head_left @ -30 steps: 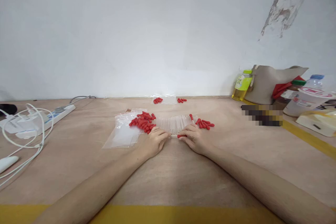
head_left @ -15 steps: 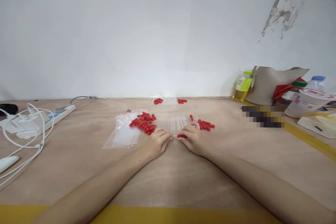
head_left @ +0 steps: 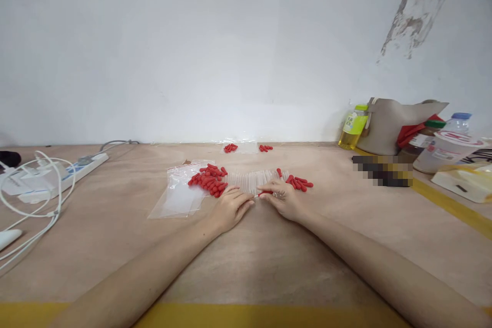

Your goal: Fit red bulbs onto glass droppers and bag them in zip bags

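Note:
My left hand (head_left: pixel 231 208) rests at the front of a row of clear dropper tubes (head_left: pixel 249 180), its thumb and fingers closed on the tip end of one tube. Facing it, my right hand (head_left: pixel 285 200) pinches the red rubber bulb (head_left: pixel 265 192) at that dropper's other end, thumb below and fingers above. A large heap of red rubber bulbs (head_left: pixel 209 179) lies left of the row, partly over clear zip bags (head_left: pixel 177 200). Right of the row is a smaller group of red-bulbed pieces (head_left: pixel 300 183); one bulb (head_left: pixel 279 171) stands out at the row's edge.
At the back lie more red bulbs (head_left: pixel 230 148) on clear plastic. A power strip (head_left: pixel 84 177) with white cables (head_left: pixel 57 205) is on the left. On the right stand a yellow-green bottle (head_left: pixel 352 128), a grey bag (head_left: pixel 384 125) and a plastic cup (head_left: pixel 442 151).
My right hand's fingers have lifted and spread a little around the red bulb. My left hand has barely moved. The whole view has shifted slightly.

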The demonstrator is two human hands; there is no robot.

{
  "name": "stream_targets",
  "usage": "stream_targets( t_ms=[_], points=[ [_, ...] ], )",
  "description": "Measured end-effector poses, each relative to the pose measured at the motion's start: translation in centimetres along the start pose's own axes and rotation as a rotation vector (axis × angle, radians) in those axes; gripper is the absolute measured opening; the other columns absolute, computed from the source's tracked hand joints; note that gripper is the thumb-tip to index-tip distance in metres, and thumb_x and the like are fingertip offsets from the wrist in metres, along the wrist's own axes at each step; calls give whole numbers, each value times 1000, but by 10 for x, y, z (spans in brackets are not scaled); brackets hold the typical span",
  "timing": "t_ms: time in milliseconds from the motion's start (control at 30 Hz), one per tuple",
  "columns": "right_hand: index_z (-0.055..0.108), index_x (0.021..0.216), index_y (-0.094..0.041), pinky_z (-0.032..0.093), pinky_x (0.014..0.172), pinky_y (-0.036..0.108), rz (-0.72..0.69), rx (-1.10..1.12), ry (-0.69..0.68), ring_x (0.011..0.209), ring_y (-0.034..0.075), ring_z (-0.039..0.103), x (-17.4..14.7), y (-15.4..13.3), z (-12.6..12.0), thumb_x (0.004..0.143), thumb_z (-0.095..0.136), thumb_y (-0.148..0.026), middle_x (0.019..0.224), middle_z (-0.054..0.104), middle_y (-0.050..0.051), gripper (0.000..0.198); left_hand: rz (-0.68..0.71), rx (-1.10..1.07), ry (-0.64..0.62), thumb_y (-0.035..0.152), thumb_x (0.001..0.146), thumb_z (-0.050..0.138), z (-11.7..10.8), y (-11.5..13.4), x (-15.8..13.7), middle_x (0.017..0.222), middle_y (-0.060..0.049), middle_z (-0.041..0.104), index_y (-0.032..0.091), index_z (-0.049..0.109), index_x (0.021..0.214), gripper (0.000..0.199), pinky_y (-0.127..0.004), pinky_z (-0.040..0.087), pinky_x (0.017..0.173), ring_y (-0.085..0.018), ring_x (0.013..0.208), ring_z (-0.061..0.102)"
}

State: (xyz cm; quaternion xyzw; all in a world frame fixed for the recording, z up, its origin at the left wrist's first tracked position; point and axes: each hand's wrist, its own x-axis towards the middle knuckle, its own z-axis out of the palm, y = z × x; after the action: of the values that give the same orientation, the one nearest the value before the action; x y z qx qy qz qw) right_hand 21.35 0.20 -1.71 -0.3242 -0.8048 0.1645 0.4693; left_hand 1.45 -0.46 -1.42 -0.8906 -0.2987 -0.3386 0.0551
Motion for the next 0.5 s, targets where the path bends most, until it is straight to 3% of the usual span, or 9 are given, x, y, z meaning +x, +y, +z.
stream_targets(
  t_ms=[100, 200, 267, 367, 500],
  points=[
    [52, 97, -21, 44, 67, 29, 216, 278, 125, 73, 14, 57, 8, 3, -5, 72, 61, -37, 77, 60, 1, 31, -99, -1, -18, 34, 83, 50, -5, 3, 1, 96, -6, 63, 19, 53, 108, 30, -37, 40, 85, -20, 89, 55],
    [51, 86, -20, 44, 62, 26, 363, 396, 257, 66, 13, 56, 22, 10, -25, 67, 61, -46, 70, 58, 0, 34, -193, 16, -25, 37, 79, 54, -8, 4, 1, 107, -9, 56, 18, 47, 116, 43, -39, 39, 87, -23, 99, 50],
    [54, 78, -19, 43, 62, 26, 416, 322, 326, 63, 12, 55, 33, 19, -44, 69, 56, -52, 66, 56, -1, 35, -224, 25, -40, 34, 78, 54, -8, 4, 0, 110, -9, 54, 18, 45, 118, 44, -40, 38, 89, -24, 102, 48],
    [57, 88, -17, 42, 64, 26, 426, 152, 357, 63, 13, 55, 50, 36, -65, 74, 49, -51, 61, 54, -1, 38, -233, 33, -45, 29, 78, 53, -7, 3, 1, 111, -9, 53, 17, 46, 115, 40, -39, 38, 91, -24, 104, 47],
    [57, 81, -18, 41, 65, 30, 589, -152, 284, 65, 16, 57, 65, 53, -58, 73, 52, -44, 63, 59, 1, 28, -218, 28, -53, 26, 77, 52, -7, 3, 1, 107, -8, 54, 19, 51, 106, 30, -39, 38, 90, -23, 101, 48]
  ],
)
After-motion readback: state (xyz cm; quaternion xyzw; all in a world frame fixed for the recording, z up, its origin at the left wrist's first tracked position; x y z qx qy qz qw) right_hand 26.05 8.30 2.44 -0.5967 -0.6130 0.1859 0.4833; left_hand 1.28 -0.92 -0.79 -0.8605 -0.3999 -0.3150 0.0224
